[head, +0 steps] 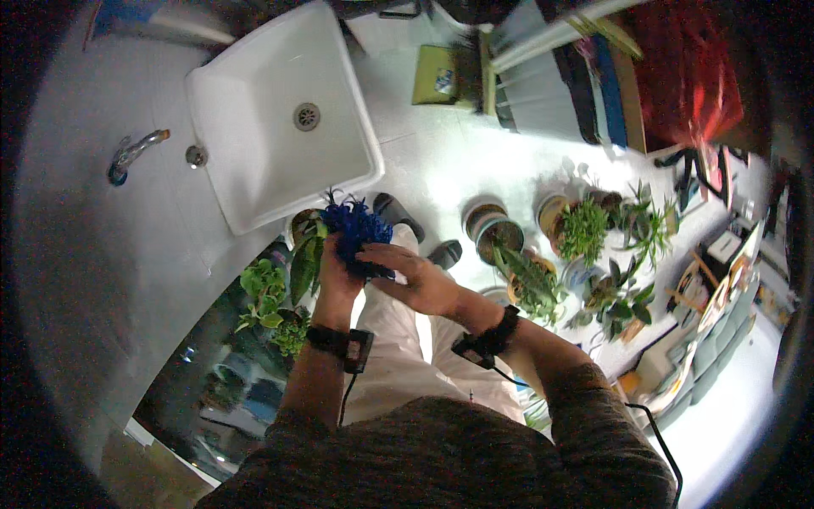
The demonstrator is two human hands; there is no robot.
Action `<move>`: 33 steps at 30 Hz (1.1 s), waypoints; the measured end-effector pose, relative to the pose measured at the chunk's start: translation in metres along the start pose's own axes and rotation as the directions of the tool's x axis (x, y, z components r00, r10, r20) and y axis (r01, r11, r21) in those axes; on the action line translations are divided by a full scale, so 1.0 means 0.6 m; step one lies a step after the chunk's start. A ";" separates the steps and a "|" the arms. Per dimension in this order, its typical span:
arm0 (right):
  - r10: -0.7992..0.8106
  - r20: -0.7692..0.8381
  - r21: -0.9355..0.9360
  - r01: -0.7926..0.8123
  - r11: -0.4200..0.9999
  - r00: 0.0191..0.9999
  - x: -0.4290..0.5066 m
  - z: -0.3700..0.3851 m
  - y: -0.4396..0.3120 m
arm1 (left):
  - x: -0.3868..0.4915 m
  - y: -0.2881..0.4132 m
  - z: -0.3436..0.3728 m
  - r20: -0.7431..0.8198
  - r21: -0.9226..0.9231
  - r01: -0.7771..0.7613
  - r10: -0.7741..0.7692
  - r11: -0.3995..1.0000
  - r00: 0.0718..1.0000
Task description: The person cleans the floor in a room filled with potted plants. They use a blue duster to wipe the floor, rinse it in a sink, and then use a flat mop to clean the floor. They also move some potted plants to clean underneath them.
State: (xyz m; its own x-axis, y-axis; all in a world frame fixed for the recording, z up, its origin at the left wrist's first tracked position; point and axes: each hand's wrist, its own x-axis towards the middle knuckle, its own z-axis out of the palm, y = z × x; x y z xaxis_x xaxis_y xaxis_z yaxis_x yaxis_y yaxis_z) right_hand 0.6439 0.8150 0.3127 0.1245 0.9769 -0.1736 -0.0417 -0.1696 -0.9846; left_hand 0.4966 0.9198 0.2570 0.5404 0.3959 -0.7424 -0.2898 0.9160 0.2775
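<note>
A deep-blue bunch (359, 226) with thin, spiky strands is in front of me; whether it is flowers or some fringed material I cannot tell. My left hand (340, 270) grips it low on its left side, its fingers partly hidden behind the strands. From the right, my right hand (416, 280) lies against the bunch with its fingers outstretched. Beside my left hand hang the broad green leaves of a potted plant (308, 261). Both wrists wear black straps with small box-like devices and cables.
A white sink (286, 172) stands ahead on the left, near a wall-mounted metal faucet (133, 156). Several potted plants (579, 229) line the floor to the right. A stack of round pots (499, 235) stands close to my slippers (445, 254). Past my left arm is a dark glossy panel (210, 382).
</note>
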 end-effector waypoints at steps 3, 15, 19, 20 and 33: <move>0.314 -0.053 0.229 -0.295 0.928 0.948 -0.148 -0.057 0.027 | -0.013 -0.023 0.002 -0.178 0.112 0.063 -0.042 0.992 0.983; 0.822 -0.527 0.341 -0.832 0.438 0.217 -0.906 0.069 0.113 | -0.124 -0.056 0.157 -0.229 0.520 0.114 0.010 0.847 0.973; 0.867 -0.461 0.398 -0.831 0.390 0.186 -1.009 0.238 0.137 | -0.141 -0.069 0.207 -0.018 0.529 0.129 -0.141 0.839 0.990; 0.955 -0.294 0.667 -0.707 0.234 0.038 -1.019 0.278 0.127 | -0.136 -0.071 0.219 -0.150 0.577 0.195 -0.132 0.793 0.980; 0.993 -0.081 0.996 0.031 0.084 -0.083 -0.851 0.675 0.091 | -0.109 -0.201 0.245 -0.194 0.875 0.343 -0.403 0.341 0.895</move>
State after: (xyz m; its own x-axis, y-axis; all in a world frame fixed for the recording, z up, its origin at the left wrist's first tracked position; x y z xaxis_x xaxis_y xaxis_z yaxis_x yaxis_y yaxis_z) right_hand 0.1765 0.3595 0.3554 0.0286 -0.2600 -0.9652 -0.9871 0.1451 -0.0683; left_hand 0.6122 0.7932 0.3614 0.4470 -0.0274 -0.8941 0.7782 0.5048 0.3735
